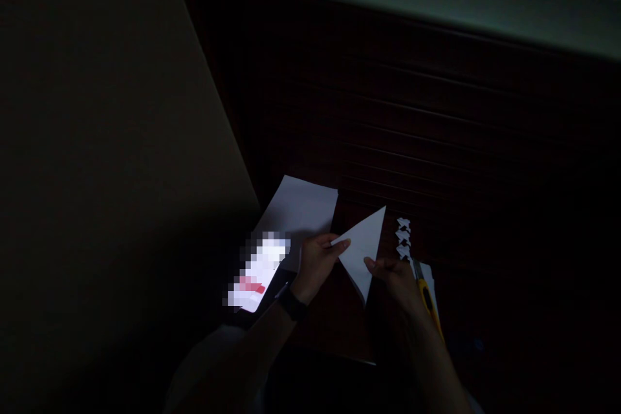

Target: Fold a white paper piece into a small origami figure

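Both hands hold a white paper folded into a triangle [365,247] above a dark table. My left hand [317,262], with a dark watch on its wrist, pinches the triangle's left corner between thumb and fingers. My right hand [394,277] grips its lower right edge with the fingers closed on the paper. The scene is very dim, so finer folds in the paper are hard to make out.
A flat white sheet [298,207] lies behind my left hand. A lit phone screen [257,272] lies to the left. Several small folded paper pieces [403,239] sit in a row at the right, with a yellow utility knife [427,301] below them. The dark wooden tabletop [460,162] stretches beyond.
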`<move>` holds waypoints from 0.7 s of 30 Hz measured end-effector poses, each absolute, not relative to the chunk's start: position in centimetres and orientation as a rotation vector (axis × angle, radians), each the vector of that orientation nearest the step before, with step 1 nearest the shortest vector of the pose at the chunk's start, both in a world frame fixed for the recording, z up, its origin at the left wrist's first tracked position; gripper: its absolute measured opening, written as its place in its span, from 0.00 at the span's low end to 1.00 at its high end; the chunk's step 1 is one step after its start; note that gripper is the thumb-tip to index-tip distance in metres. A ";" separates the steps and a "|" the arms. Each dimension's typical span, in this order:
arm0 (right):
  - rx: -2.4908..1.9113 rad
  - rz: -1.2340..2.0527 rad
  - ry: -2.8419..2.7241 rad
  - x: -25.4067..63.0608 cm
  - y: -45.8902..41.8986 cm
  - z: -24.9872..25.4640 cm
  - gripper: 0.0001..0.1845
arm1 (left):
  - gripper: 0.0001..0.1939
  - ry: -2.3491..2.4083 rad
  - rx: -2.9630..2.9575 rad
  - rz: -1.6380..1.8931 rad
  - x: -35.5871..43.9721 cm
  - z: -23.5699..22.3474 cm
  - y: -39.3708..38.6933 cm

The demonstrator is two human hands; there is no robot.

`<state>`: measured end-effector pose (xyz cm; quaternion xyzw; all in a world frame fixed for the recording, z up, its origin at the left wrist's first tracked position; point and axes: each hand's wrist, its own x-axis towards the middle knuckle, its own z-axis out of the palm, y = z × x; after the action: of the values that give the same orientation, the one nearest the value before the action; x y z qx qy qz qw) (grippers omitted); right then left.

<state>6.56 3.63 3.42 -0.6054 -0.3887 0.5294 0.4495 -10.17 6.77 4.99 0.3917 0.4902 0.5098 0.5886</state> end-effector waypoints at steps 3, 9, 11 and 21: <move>-1.478 1.337 -0.931 6.5 3.6 4.0 0.16 | 0.17 1.023 0.896 1.147 -10.3 5.3 6.6; -1.408 1.386 -0.904 6.4 3.4 4.6 0.15 | 0.21 0.818 0.798 1.002 -9.3 5.9 5.4; -1.407 1.393 -0.942 6.5 3.4 4.4 0.14 | 0.21 0.790 0.797 0.977 -8.8 6.0 5.0; -1.271 1.488 -0.868 6.2 3.3 4.2 0.12 | 0.23 0.661 0.722 0.972 -8.4 5.8 4.8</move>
<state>6.25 3.34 4.24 -0.5209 -0.3556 0.6100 0.4798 -8.43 4.82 5.75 0.3329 0.3047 0.4485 0.7715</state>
